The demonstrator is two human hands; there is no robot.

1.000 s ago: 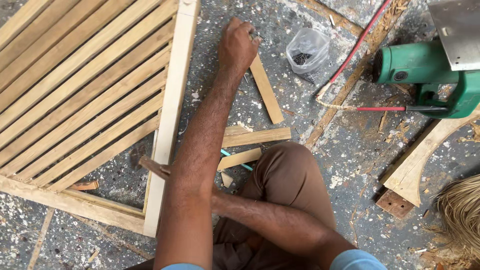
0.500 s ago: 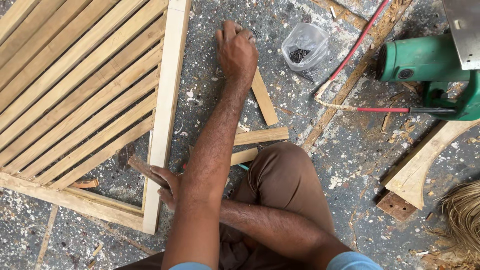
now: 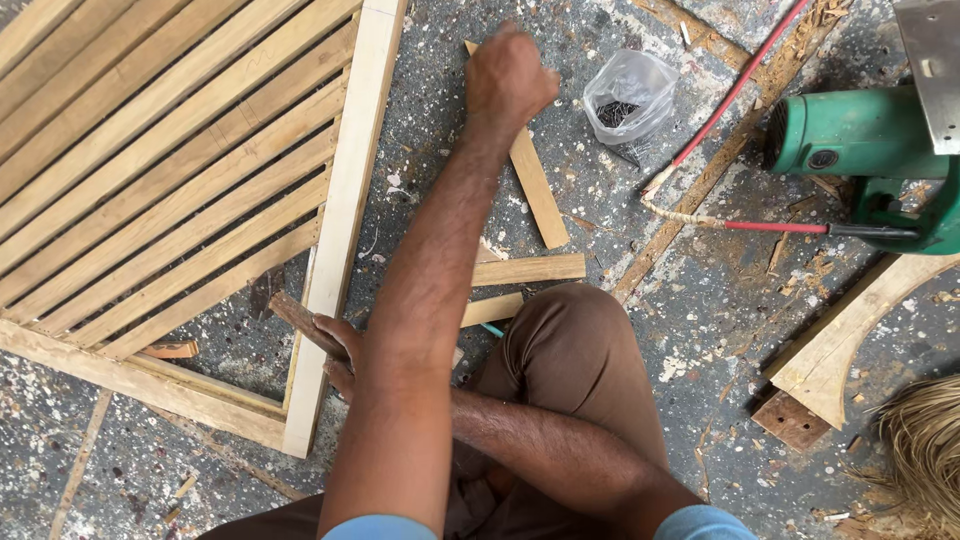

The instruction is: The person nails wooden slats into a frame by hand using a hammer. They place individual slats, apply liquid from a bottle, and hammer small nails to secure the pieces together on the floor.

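Left hand (image 3: 508, 75): fist closed on wood strip (image 3: 535, 190), out by nail bag (image 3: 628, 95).
Right hand (image 3: 340, 350): wrapped round hammer handle (image 3: 300, 318) beside slatted frame (image 3: 340, 230).
Risk: crossed arms could cramp the swing; hammer may glance off.

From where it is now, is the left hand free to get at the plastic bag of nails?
Probably yes. The left hand is closed over the end of a wooden strip, and the plastic bag of nails sits just beside it with only bare floor between.
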